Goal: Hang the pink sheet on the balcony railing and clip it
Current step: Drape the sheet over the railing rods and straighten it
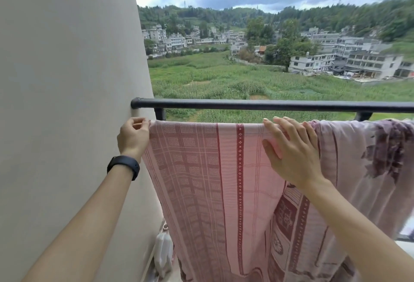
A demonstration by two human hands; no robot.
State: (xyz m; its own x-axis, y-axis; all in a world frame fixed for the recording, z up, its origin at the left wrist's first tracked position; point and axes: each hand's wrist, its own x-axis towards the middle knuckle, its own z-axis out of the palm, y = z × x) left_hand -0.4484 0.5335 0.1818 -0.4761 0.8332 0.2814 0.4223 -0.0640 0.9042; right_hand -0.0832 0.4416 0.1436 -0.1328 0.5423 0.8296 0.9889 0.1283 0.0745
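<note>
The pink sheet, checked with dark red patterned stripes, hangs over a lower rail of the balcony railing and drapes down toward me. My left hand pinches the sheet's top left corner beside the wall. My right hand lies flat with straight fingers on the sheet's top edge, and something pink shows under its palm; what it is I cannot tell. The black top bar of the railing runs just above both hands.
A pale wall closes off the left side. A mauve floral cloth hangs on the same rail to the right, touching the pink sheet. A white plastic jug stands on the floor by the wall. Beyond the railing lie fields and buildings.
</note>
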